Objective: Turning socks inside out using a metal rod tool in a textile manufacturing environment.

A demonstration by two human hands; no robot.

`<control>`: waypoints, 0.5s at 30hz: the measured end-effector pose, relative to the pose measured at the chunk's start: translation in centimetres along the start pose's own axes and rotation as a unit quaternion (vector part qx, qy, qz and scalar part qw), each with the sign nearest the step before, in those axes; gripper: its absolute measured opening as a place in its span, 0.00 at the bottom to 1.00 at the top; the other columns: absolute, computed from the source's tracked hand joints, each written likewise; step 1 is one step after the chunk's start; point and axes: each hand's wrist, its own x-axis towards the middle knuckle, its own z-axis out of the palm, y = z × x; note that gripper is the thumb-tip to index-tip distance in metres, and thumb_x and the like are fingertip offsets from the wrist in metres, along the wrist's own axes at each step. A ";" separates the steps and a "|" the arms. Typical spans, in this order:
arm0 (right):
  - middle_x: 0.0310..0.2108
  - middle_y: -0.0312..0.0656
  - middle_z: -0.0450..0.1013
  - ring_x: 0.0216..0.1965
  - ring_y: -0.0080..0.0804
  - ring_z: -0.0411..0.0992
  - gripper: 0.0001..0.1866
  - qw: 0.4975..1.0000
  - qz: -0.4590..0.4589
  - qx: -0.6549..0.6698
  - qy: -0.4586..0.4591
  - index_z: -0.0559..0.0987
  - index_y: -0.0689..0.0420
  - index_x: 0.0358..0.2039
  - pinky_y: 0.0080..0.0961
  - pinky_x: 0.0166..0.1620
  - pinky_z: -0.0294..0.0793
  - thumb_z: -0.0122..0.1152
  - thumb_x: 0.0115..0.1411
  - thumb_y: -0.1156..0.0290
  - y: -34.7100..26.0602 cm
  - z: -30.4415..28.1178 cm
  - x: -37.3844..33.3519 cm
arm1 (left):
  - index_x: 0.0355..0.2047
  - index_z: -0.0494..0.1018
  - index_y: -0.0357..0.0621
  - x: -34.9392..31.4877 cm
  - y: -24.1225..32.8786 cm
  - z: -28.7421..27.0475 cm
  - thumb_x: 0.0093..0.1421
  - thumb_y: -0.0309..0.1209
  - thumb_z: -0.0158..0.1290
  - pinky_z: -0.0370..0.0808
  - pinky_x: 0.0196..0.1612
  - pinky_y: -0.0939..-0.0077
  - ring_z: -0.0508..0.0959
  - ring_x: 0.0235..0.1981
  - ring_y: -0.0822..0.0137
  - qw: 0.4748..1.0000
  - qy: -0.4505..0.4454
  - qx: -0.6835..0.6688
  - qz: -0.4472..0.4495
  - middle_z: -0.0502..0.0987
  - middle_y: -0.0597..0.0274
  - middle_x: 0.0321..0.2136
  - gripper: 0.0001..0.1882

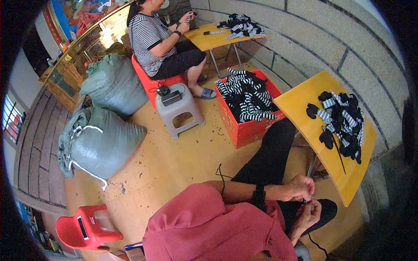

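In front of my lap, my left hand (300, 187) is closed in a pinch, with a black band round its wrist. Just below it my right hand (308, 216) is closed too, its fingertips almost meeting those of the left. Something small and dark sits between the fingertips, too small and covered to name. Close by to the right, a yellow table (305, 102) bears a heap of black knitted pieces with grey-and-white striped parts (344, 124). A thin dark stick (339, 154) lies at the heap's near edge.
A red box (233, 124) full of black-and-white striped knitted pieces stands beyond my leg. Past it, a seated person (152, 41) handles a similar piece at another yellow table (196, 37). Left are a grey stool (180, 111), bulging sacks (104, 139) and a red chair (87, 228).
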 end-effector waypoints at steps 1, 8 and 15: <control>0.20 0.30 0.63 0.17 0.14 0.57 0.00 1.000 -0.001 0.002 -0.001 0.71 0.60 0.28 0.12 0.19 0.54 0.52 0.55 0.79 -0.2 0.2 0.0 | 0.25 0.69 0.40 0.1 -0.1 -0.3 0.39 0.20 0.55 0.56 0.12 0.82 0.64 0.12 0.78 0.996 -0.043 -0.072 -0.017 0.69 0.67 0.17 0.10; 0.18 0.29 0.63 0.16 0.15 0.56 0.05 0.999 0.027 -0.032 -0.014 0.75 0.61 0.30 0.11 0.18 0.51 0.52 0.56 0.75 1.0 -0.5 0.7 | 0.23 0.69 0.37 -0.2 0.9 0.2 0.37 0.18 0.54 0.57 0.10 0.79 0.66 0.10 0.74 0.997 -0.067 -0.030 -0.037 0.68 0.64 0.15 0.09; 0.15 0.23 0.61 0.15 0.08 0.51 0.05 0.991 0.074 0.113 -0.011 0.74 0.58 0.27 0.09 0.18 0.46 0.52 0.56 0.71 0.8 -1.0 0.3 | 0.24 0.71 0.37 1.6 -2.1 -0.5 0.39 0.23 0.55 0.66 0.18 0.78 0.71 0.18 0.74 0.970 0.024 0.198 0.135 0.71 0.66 0.17 0.09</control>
